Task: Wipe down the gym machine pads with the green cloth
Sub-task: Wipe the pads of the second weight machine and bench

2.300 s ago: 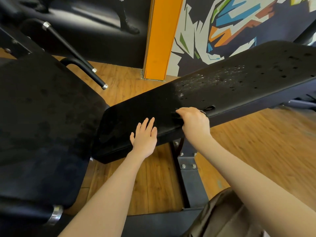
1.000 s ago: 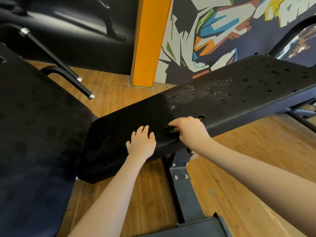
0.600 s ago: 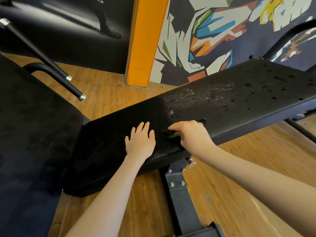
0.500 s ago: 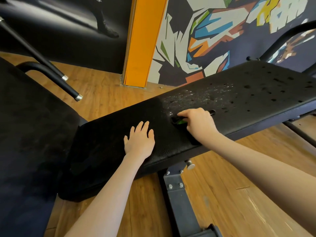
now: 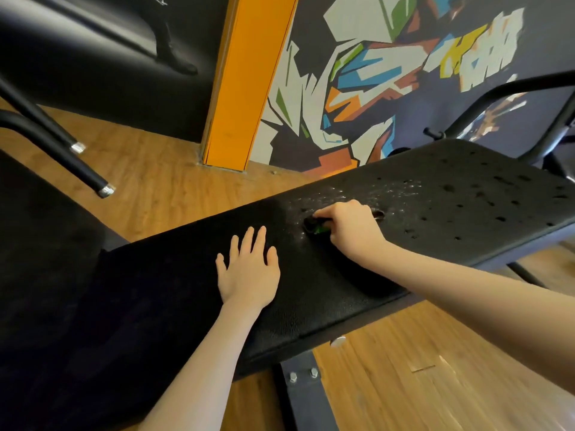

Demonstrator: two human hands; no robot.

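On the dimpled black pad (image 5: 435, 197), right hand (image 5: 351, 228) clutching bunched green cloth (image 5: 318, 228), left hand (image 5: 249, 269) flat.

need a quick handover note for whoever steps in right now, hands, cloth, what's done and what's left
Left hand: open, flat on the long black padded bench pad, bracing.
Right hand: gripping the bunched green cloth, pressed onto the pad's middle.
Done: hard to judge; the near part of the pad looks dry.
Left: the whitish droplets speckling the pad beyond the cloth, the far pitted end, and the other black pad at left, which shows no sign either way.
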